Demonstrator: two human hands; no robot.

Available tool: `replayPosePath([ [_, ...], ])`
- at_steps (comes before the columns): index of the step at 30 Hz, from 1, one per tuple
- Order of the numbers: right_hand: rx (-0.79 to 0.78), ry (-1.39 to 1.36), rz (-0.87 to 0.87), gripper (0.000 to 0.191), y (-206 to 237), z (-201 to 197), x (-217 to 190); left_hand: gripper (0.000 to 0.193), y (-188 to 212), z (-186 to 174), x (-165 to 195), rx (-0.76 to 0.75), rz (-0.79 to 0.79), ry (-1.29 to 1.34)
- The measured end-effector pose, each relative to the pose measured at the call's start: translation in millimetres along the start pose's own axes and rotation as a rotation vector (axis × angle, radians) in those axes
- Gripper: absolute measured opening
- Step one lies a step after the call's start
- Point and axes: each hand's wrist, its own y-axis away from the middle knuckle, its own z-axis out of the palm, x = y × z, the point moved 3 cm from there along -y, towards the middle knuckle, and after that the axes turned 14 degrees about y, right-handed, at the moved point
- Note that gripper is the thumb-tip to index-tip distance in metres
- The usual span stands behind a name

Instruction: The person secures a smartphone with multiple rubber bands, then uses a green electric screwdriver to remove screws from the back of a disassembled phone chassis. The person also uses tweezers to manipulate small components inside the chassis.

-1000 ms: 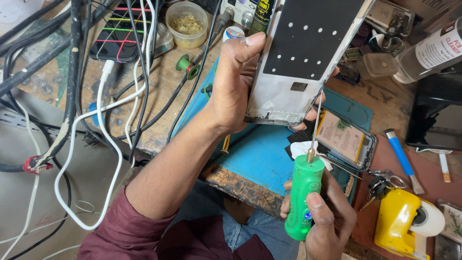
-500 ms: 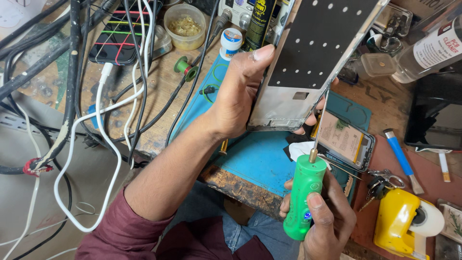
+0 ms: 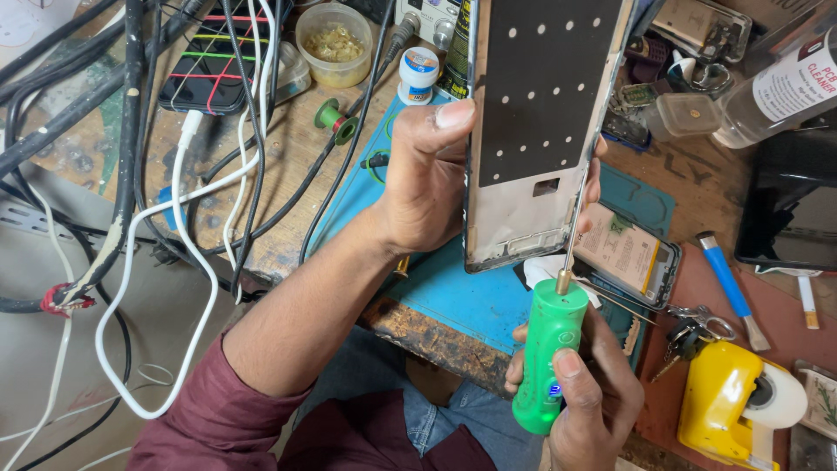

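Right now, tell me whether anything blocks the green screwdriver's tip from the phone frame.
Nothing visible does. The green screwdriver in the right hand runs its thin shaft straight up to the phone frame, held by the left hand.

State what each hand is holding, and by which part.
The left hand grips the phone frame by its left edge, near the lower end. The right hand wraps the green screwdriver around its handle.

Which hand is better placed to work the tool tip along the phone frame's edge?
Right. The right hand grips the green screwdriver, tip at the phone frame; the left hand holds it.
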Motion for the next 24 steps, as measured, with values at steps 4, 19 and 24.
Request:
replayPosePath([
  [4, 0.001, 0.007, 0.022, 0.065, 0.1, 0.1, -1.1, 0.081, 0.2, -1.4, 0.4, -0.011, 0.014, 0.007],
  [19, 0.016, 0.004, 0.037, 0.066, 1.1, 0.5, -1.9, 0.083, 2.0, 1.0, 0.4, -0.009, -0.014, 0.002],
  [24, 0.017, 0.016, 0.042, 0.065, 0.6, 0.5, -2.2, 0.08, 4.4, -2.0, -1.3, -0.047, -0.025, 0.022],
])
